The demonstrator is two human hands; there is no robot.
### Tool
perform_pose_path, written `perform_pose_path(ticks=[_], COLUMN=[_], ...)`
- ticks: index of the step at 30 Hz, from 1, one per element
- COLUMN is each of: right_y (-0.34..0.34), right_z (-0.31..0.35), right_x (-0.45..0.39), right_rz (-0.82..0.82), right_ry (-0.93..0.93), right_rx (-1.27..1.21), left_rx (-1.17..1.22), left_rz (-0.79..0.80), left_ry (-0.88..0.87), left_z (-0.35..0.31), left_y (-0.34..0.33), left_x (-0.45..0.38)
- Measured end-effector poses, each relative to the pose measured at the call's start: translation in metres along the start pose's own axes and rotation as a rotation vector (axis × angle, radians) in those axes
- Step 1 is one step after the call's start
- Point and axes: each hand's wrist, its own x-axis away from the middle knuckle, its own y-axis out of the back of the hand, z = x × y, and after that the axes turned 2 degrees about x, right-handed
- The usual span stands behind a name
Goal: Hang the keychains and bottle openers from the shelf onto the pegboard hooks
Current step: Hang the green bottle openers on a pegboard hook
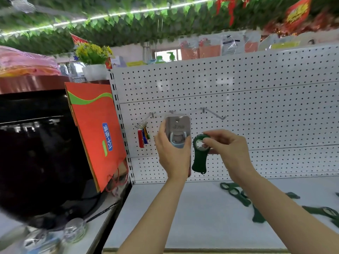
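I see my left hand [173,153] wrapped around a blister-packed bottle opener [177,132], holding it up against the pegboard [256,107] right under the middle hook [172,112]; can't tell whether the pack's hole is on the hook. My right hand [227,149] pinches the ring end of a green bottle opener [199,154], its handle hanging down, just beside the pack and in front of the board. Left hook [151,114] already carries a bunch of coloured keychains [142,133]. Right hook [214,113] is bare and sticks out toward me, just above my right hand. More green openers [238,195] lie scattered on the white shelf [183,208] to the right, under my right forearm, some cut off by the frame edge. Left boundary: the board's slotted upright [120,125], with an orange paper bag [95,132] leaning right against it and a large black appliance [36,153] beyond that, so little room on that side. Board is open to the right and above. Centre shelf in front of the board is free white surface. Lower left, a side counter [102,226] has cables and some blurred glassware. Top of the board unit holds packaged goods [220,44] and a yellow flower pot [93,59]; fake leaves [128,21] and red banners [297,13] overhead. Shop interior, picture blurry at the edges.
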Motion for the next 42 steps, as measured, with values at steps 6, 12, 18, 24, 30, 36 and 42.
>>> perform_pose_path(ticks=[6,12,18,24,30,36,42], right_y=[0.007,0.019,0.031,0.038,0.045,0.052,0.059], right_z=[0.008,0.010,0.005,0.003,0.004,0.010,0.019], right_x=[0.000,-0.001,-0.002,-0.005,-0.009,-0.017,-0.031], right_rz=[0.006,0.009,-0.016,-0.033,-0.052,-0.057,-0.043], right_ry=[0.016,0.006,-0.015,-0.034,-0.054,-0.041,-0.012], right_rx=[0.016,0.013,0.036,0.044,0.063,0.067,0.063], left_rx=[-0.057,-0.128,-0.210,-0.256,-0.298,-0.244,-0.267], left_rz=[-0.012,-0.001,0.003,0.031,0.068,0.031,0.247], left_ry=[0.045,0.086,0.069,0.059,-0.026,-0.266,-0.573], left_z=[0.009,0.017,0.026,0.032,0.035,0.017,-0.019], left_y=[-0.007,-0.021,-0.028,-0.029,-0.019,0.002,0.006], left_x=[0.004,-0.011,-0.022,-0.025,-0.029,-0.024,-0.008])
